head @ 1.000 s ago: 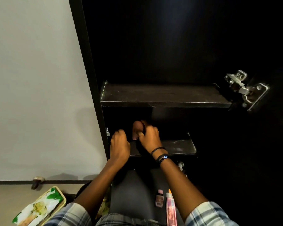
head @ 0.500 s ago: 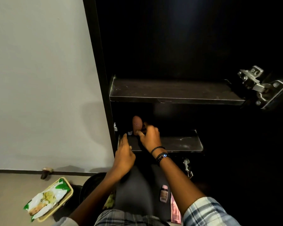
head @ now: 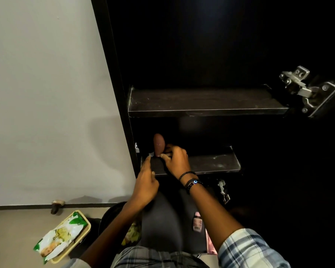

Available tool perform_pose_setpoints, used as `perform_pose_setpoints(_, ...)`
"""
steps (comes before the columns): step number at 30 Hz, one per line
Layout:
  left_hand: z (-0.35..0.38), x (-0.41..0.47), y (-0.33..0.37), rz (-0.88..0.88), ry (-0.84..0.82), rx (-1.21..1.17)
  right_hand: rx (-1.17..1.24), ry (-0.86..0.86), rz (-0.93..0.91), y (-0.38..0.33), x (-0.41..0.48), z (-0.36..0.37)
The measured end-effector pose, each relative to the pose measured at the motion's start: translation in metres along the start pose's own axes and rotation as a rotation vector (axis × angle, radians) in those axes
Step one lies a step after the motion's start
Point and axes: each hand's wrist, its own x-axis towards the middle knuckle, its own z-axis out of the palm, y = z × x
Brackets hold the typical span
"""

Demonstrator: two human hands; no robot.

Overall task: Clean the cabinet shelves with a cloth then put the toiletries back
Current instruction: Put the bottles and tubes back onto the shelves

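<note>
Right hand [head: 175, 161]: thumb and curled fingers close round the lower part of the brown bottle [head: 159, 145], which stands upright at the left end of the lower shelf [head: 211, 164]. Left hand [head: 146, 182]: fingers straight, holding nothing, forefinger tip at the shelf's front edge just beside a small white-capped item [head: 151, 153]; we cannot tell whether it touches. We note beaded bands [head: 191, 180] on the right wrist. Upper shelf [head: 201, 101] shows pale smears, with a metal hinge [head: 306, 89] at its right. On the floor: a pink bottle [head: 197, 222] by the right forearm, and a green-and-white packet [head: 60, 235] in a tray [head: 86, 224] at left.
</note>
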Motion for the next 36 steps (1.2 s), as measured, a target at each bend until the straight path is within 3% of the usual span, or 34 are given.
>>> perform_pose_setpoints(9, 0.016, -0.028, -0.008, 0.174, 0.064, 0.004, 0.042, 0.108, -0.066, 0.027, -0.047, -0.010)
perform_pose_setpoints(15, 0.050, -0.044, -0.024, 0.160, -0.146, 0.065, -0.138, 0.181, -0.059, 0.071, -0.110, -0.019)
perform_pose_setpoints(20, 0.086, -0.050, -0.048, 0.166, -0.339, 0.068, -0.240, 0.150, 0.204, 0.130, -0.157, -0.026)
perform_pose_setpoints(25, 0.117, -0.056, -0.046, 0.131, -0.525, 0.194, -0.186, 0.232, 0.471, 0.166, -0.189, -0.040)
perform_pose_setpoints(36, 0.198, -0.041, -0.059, 0.101, -0.703, 0.388, -0.191, 0.101, 0.570, 0.216, -0.189, -0.034)
